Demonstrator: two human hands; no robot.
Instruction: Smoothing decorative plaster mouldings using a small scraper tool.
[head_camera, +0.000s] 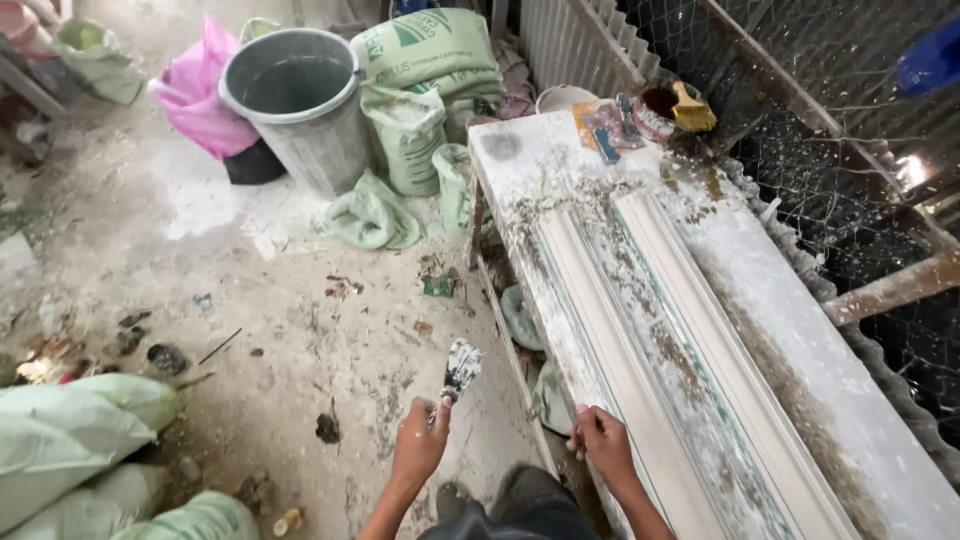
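My left hand (420, 443) is closed around the handle of a plaster-caked putty knife (461, 368), its blade pointing up and away from me over the dusty floor (250, 300), off to the side of the bench and touching nothing. My right hand (603, 442) rests with curled fingers on the near edge of the long workbench (880, 450), just beside the near end of the white moulding strip (620, 340) that runs lengthwise along it; I cannot tell whether the fingers pinch anything or merely press down. A second, similar strip (720, 340) lies parallel, farther from me, with a green-edged gap of crumbled plaster between the two.

I judge I am between strokes: the knife is lifted clear and the moulding is steadied but not being worked. The next move, as I see it, calls for bringing the blade across to the strip's near end and laying it flat against the profile, with the right hand holding the piece firm so it does not shift.

A grey bucket (300, 100) and green sacks (420, 90) stand beyond the bench's far end, and a yellow brush (692, 112) lies on that end.
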